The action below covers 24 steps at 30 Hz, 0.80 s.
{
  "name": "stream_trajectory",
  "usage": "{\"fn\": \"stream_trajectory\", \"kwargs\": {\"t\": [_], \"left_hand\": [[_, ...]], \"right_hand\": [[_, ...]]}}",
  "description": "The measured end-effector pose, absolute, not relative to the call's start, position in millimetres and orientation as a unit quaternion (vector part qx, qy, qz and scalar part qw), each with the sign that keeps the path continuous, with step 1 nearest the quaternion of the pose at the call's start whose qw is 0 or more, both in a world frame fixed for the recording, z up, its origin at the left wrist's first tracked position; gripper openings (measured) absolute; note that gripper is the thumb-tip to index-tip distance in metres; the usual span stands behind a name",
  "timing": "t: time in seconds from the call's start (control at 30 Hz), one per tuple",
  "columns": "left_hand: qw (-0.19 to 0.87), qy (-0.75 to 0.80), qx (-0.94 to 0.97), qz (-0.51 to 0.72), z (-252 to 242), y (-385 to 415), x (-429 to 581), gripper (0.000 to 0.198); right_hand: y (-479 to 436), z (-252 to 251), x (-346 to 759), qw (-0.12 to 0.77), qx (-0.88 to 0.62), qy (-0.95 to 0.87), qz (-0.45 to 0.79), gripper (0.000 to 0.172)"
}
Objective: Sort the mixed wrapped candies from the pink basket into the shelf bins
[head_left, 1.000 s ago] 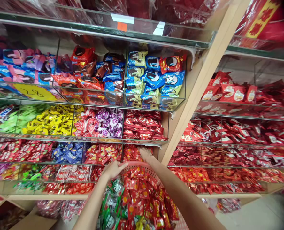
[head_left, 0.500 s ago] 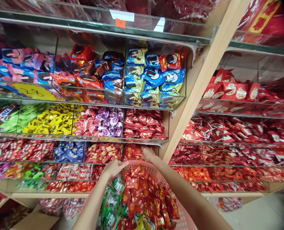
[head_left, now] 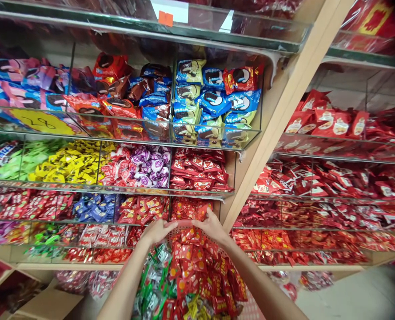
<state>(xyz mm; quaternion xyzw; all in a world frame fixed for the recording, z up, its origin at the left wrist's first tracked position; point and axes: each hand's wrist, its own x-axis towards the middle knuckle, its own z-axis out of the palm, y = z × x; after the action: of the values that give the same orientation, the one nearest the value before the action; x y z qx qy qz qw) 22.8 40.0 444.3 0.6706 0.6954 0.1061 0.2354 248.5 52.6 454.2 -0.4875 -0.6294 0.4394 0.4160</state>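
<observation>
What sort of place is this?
Probably a sweets and snacks shop: glass-fronted shelves divided into compartments of wrapped biscuits and candies sorted by kind, a numbered yellow sign, and a pink plastic basket heaped with red and green packets.

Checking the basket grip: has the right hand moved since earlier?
Yes, downward: the right hand sits lower against the glass shelf edge, closer to the left hand.

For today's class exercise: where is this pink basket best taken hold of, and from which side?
Probably by the far rim, from above, as the left hand and right hand do now. Packets heap over the middle, so the raised rim offers the clearest edge to curl fingers over.
</observation>
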Motion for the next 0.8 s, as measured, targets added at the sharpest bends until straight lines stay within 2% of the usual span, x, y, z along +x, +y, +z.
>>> {"fn": "stream_trajectory", "kwargs": {"t": [0.13, 0.27, 0.4, 0.8], "left_hand": [[0.24, 0.696, 0.668, 0.106, 442.1, 40.8, 23.1, 0.068], [0.234, 0.693, 0.673, 0.109, 441.2, 41.2, 23.0, 0.068], [0.237, 0.686, 0.679, 0.109, 442.2, 41.3, 22.7, 0.068], [0.23, 0.682, 0.686, 0.11, 440.2, 42.1, 21.4, 0.068]], "right_hand": [[26.0, 457.4, 241.1, 0.438, -0.461, -0.436, 0.636, 0.039], [8.2, 468.0, 240.7, 0.451, -0.384, -0.354, 0.724, 0.034], [0.0, 469.8, 243.1, 0.439, -0.35, -0.359, 0.745, 0.028], [-20.7, 472.8, 242.2, 0.401, -0.357, -0.381, 0.753, 0.025]]}}
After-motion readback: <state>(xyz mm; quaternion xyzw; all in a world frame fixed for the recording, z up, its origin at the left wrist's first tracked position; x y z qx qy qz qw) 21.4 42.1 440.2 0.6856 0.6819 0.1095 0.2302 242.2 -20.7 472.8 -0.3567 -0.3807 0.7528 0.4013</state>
